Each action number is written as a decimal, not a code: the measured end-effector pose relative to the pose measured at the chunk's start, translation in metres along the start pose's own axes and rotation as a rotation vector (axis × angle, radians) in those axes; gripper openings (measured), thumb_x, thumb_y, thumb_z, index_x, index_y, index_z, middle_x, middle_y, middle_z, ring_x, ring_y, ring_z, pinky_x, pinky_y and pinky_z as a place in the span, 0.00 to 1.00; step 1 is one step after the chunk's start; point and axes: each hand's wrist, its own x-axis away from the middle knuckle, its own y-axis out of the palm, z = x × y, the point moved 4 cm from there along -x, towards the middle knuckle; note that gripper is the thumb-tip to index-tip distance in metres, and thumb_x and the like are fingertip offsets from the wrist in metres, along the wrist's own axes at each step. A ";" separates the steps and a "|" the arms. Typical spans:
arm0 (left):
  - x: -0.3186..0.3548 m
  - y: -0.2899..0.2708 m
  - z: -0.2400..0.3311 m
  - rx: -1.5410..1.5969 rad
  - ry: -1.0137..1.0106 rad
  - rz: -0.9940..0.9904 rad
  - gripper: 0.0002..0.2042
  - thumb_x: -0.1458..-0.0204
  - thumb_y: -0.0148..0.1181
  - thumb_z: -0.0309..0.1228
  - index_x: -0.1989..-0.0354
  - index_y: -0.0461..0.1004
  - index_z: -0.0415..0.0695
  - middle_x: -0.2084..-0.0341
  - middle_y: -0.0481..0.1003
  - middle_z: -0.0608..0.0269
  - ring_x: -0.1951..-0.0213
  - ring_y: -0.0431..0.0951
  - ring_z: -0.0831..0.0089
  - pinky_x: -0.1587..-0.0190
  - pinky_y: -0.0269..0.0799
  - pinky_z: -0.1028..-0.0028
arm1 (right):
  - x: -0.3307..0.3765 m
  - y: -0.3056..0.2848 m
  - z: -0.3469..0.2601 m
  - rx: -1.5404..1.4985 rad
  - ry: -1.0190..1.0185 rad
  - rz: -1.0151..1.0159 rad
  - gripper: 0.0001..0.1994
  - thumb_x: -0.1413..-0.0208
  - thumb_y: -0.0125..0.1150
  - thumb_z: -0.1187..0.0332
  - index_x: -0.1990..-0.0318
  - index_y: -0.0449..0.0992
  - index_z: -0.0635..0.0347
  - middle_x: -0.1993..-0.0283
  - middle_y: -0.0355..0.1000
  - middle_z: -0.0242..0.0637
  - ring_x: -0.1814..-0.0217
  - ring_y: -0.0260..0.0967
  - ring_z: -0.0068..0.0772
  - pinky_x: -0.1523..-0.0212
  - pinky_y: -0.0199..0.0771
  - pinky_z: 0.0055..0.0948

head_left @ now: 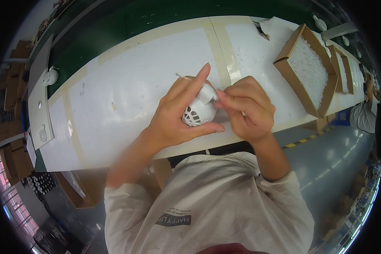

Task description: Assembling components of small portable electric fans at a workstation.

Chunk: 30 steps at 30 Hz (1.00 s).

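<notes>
A white, round plastic housing with a latticed lower part and a short cylindrical neck (200, 111) is held above the near edge of the white-topped table. My left hand (170, 113) wraps round its left side, the thumb under it and the fingers along the far side. At the neck, on the right, the thumb and fingertips of my right hand (250, 111) are pinched together. What they grip is too small and too covered to make out. A thin pale stick-like end (183, 76) pokes out beyond my left fingers.
To the right, a cardboard tray (329, 97) holds many small clear pieces, with a second cardboard box (350, 76) beyond it. Another white latticed housing (50, 77) sits at the far left. A green surface (156, 19) runs behind the tabletop (135, 72). An open carton (78, 197) stands below, left.
</notes>
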 end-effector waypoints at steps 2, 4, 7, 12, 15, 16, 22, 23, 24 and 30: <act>0.002 0.001 0.002 0.105 -0.120 -0.056 0.47 0.64 0.79 0.39 0.34 0.61 0.37 0.60 0.74 0.57 0.61 0.72 0.62 0.54 0.68 0.67 | -0.011 -0.007 0.001 0.103 -0.108 -0.061 0.10 0.61 0.70 0.81 0.67 0.79 0.67 0.74 0.72 0.38 0.74 0.67 0.32 0.73 0.66 0.27; 0.003 0.003 0.000 0.129 -0.224 -0.106 0.47 0.63 0.78 0.38 0.33 0.59 0.37 0.59 0.73 0.56 0.60 0.72 0.61 0.54 0.69 0.67 | -0.021 -0.010 0.000 0.208 -0.209 -0.183 0.10 0.64 0.70 0.81 0.70 0.79 0.65 0.75 0.72 0.36 0.77 0.66 0.33 0.76 0.65 0.28; 0.004 0.006 0.000 0.061 -0.263 -0.128 0.47 0.62 0.78 0.37 0.32 0.58 0.38 0.59 0.72 0.55 0.58 0.72 0.61 0.53 0.69 0.68 | -0.023 -0.008 -0.002 0.279 -0.218 -0.251 0.10 0.65 0.70 0.81 0.71 0.78 0.64 0.76 0.72 0.35 0.78 0.66 0.34 0.78 0.63 0.28; 0.001 0.011 -0.004 -0.198 -0.185 -0.125 0.47 0.61 0.77 0.37 0.32 0.58 0.38 0.59 0.72 0.54 0.55 0.72 0.61 0.51 0.69 0.68 | -0.011 -0.004 0.005 0.307 -0.045 -0.220 0.10 0.62 0.70 0.78 0.70 0.78 0.61 0.73 0.72 0.32 0.74 0.66 0.33 0.76 0.62 0.29; -0.001 0.010 -0.008 -0.167 -0.180 -0.109 0.47 0.61 0.77 0.36 0.31 0.57 0.38 0.57 0.72 0.54 0.54 0.71 0.61 0.50 0.69 0.68 | -0.015 -0.004 0.007 0.238 0.058 -0.185 0.12 0.60 0.69 0.77 0.64 0.78 0.60 0.69 0.73 0.34 0.69 0.68 0.34 0.71 0.65 0.29; -0.002 0.008 -0.009 -0.085 -0.197 -0.089 0.47 0.61 0.77 0.36 0.31 0.56 0.38 0.56 0.72 0.53 0.54 0.71 0.60 0.49 0.68 0.68 | -0.019 -0.004 0.007 0.175 0.115 -0.175 0.14 0.58 0.68 0.79 0.60 0.79 0.61 0.66 0.74 0.36 0.67 0.69 0.34 0.67 0.68 0.29; 0.006 -0.038 -0.007 0.066 -0.268 0.138 0.48 0.61 0.78 0.35 0.31 0.55 0.39 0.52 0.72 0.52 0.50 0.72 0.61 0.46 0.68 0.68 | 0.014 -0.018 0.023 -0.043 0.518 0.042 0.22 0.47 0.60 0.78 0.42 0.70 0.66 0.60 0.74 0.38 0.61 0.68 0.27 0.55 0.70 0.26; 0.008 -0.055 -0.004 0.019 -0.207 0.210 0.48 0.61 0.78 0.35 0.31 0.56 0.40 0.51 0.71 0.51 0.49 0.72 0.62 0.45 0.68 0.68 | 0.023 -0.024 0.029 0.013 0.622 -0.028 0.21 0.46 0.60 0.78 0.43 0.71 0.66 0.60 0.74 0.38 0.61 0.67 0.27 0.55 0.70 0.26; 0.015 -0.073 0.002 -0.041 -0.151 0.282 0.47 0.61 0.78 0.34 0.31 0.56 0.41 0.49 0.71 0.50 0.48 0.72 0.62 0.45 0.68 0.67 | 0.033 -0.024 0.034 0.066 0.720 -0.105 0.20 0.45 0.59 0.78 0.43 0.71 0.66 0.60 0.73 0.38 0.61 0.67 0.26 0.56 0.70 0.25; 0.186 -0.198 0.061 -0.211 -0.334 1.110 0.48 0.53 0.65 0.22 0.26 0.40 0.52 0.44 0.68 0.48 0.47 0.73 0.64 0.49 0.74 0.69 | 0.059 -0.024 0.037 0.079 0.592 -0.260 0.14 0.44 0.57 0.79 0.50 0.76 0.66 0.62 0.71 0.36 0.63 0.66 0.28 0.57 0.68 0.24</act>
